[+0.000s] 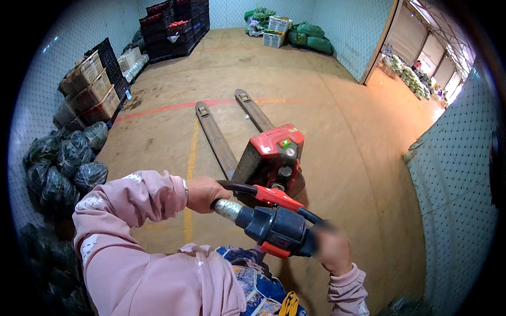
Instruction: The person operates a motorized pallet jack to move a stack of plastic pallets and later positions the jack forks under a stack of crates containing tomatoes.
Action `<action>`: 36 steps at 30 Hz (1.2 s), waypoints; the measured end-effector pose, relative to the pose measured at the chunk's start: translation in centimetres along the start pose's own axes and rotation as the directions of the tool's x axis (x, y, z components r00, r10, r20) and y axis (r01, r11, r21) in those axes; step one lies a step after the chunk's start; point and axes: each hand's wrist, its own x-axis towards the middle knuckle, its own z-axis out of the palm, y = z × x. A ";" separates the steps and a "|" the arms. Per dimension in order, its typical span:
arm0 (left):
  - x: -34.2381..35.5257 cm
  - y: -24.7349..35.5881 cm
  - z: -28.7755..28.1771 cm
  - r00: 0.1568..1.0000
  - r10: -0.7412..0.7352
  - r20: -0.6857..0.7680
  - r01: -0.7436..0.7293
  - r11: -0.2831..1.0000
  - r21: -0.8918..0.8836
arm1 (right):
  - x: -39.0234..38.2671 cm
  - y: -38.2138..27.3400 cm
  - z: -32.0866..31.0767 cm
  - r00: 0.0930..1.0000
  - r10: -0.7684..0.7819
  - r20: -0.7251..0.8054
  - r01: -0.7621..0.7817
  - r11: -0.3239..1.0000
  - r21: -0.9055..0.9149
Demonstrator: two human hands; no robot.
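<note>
A red and black electric pallet truck [276, 147] stands before me, its two forks [216, 134] pointing away and bearing nothing. Its control handle [274, 227] reaches back toward my body. My left hand [203, 195] is wrapped round the left end of that handle, by a grip covered in silvery tape. On the handle's right end my right hand [333, 248] is closed; a blurred patch hides part of its fingers. A green light shows on top of the truck's red cover.
Bagged dark green produce [66, 158] and stacked crates [92, 92] line the left wall. Dark crates [168, 34] stand at the back left. White baskets [276, 31] and green sacks [311, 38] sit at the back. A doorway on the right shows piled vegetables [414, 81].
</note>
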 end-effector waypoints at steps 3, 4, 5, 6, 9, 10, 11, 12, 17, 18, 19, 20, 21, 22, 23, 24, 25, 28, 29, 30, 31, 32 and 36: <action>2.3 -1.0 0.0 0.999 -0.017 -0.035 0.018 1.000 0.008 | 2.6 2.9 -0.3 0.998 -0.054 -0.013 0.055 0.998 0.043; 3.4 -1.2 -0.1 0.999 -0.005 -0.038 0.005 1.000 0.006 | 3.5 4.0 -0.4 0.997 -0.076 -0.026 0.077 0.995 0.068; 4.5 -1.3 -0.4 0.999 0.007 -0.041 -0.006 1.000 0.005 | 4.4 5.4 -0.5 0.994 -0.106 -0.025 0.107 0.993 0.045; 5.6 -1.2 -0.3 0.999 -0.004 -0.052 0.004 1.000 -0.002 | 5.2 7.2 -0.7 0.990 -0.139 -0.018 0.139 0.990 0.030; 10.1 -0.4 -0.2 0.997 0.001 -0.077 -0.003 1.000 -0.025 | 7.2 13.9 -1.3 0.966 -0.255 -0.038 0.255 0.967 0.004; 11.6 0.3 -0.4 0.998 -0.024 -0.056 0.021 0.998 -0.055 | 7.8 16.3 -1.5 0.962 -0.270 -0.027 0.270 0.963 -0.008; 13.1 0.9 -0.7 0.998 -0.048 -0.035 0.045 0.995 -0.084 | 8.8 18.6 -2.0 0.958 -0.286 -0.015 0.285 0.958 -0.020; 14.9 1.5 -0.8 0.998 -0.013 -0.068 0.004 0.992 -0.126 | 9.8 20.8 -2.8 0.970 -0.244 0.005 0.244 0.970 0.020; 22.4 4.1 -1.7 0.997 0.033 -0.076 -0.043 0.989 -0.138 | 15.0 28.7 -6.7 0.967 -0.255 -0.002 0.254 0.965 0.064; 23.8 4.4 -1.7 0.997 0.026 -0.076 -0.039 0.984 -0.175 | 15.8 29.2 -8.4 0.980 -0.192 0.055 0.184 0.975 0.122; 24.9 4.8 -1.9 0.994 0.013 -0.111 -0.032 0.985 -0.168 | 16.5 30.2 -9.4 0.983 -0.135 0.123 0.112 0.977 0.180; 25.8 5.3 -2.5 0.989 0.002 -0.147 -0.026 0.987 -0.161 | 17.2 31.5 -10.1 0.980 -0.142 0.142 0.112 0.974 0.197; 26.3 5.7 -2.8 0.985 -0.019 -0.173 -0.009 0.987 -0.160 | 18.1 31.8 -10.6 0.969 -0.221 0.112 0.198 0.963 0.185; 26.8 5.5 -2.5 0.981 -0.068 -0.184 0.033 0.982 -0.188 | 19.0 31.6 -11.1 0.950 -0.300 0.091 0.282 0.945 0.168; 26.6 5.7 -3.2 0.951 -0.080 -0.298 0.014 0.976 -0.216 | 20.2 31.2 -11.5 0.922 -0.383 0.060 0.372 0.917 0.147; 26.7 5.7 -3.9 0.955 -0.199 -0.220 0.155 0.967 -0.202 | 20.9 31.2 -11.7 0.926 -0.370 0.075 0.360 0.925 0.120; 26.5 6.1 -4.1 0.922 -0.241 -0.304 0.198 0.966 -0.166 | 21.6 31.0 -11.8 0.925 -0.371 0.083 0.362 0.926 0.109; 27.6 5.8 -4.4 0.860 -0.403 -0.312 0.368 0.915 -0.168 | 23.3 31.2 -11.6 0.892 -0.450 0.044 0.444 0.889 0.111; 28.5 6.0 -4.7 0.849 -0.431 -0.305 0.401 0.902 -0.158 | 23.7 31.8 -11.5 0.897 -0.440 0.050 0.430 0.892 0.140; 28.8 6.6 -4.4 0.829 -0.457 -0.321 0.437 0.889 -0.138 | 24.1 32.6 -11.5 0.896 -0.439 0.062 0.424 0.890 0.170; 29.6 7.1 -3.6 0.812 -0.474 -0.339 0.464 0.878 -0.117 | 24.6 34.0 -11.6 0.892 -0.445 0.074 0.428 0.887 0.176; 30.6 7.7 -3.1 0.794 -0.492 -0.357 0.492 0.865 -0.097 | 25.2 35.4 -11.6 0.887 -0.453 0.087 0.432 0.883 0.184; 35.8 9.0 -2.5 0.775 -0.512 -0.370 0.484 0.858 -0.174 | 27.4 40.3 -11.6 0.879 -0.464 0.112 0.436 0.876 0.204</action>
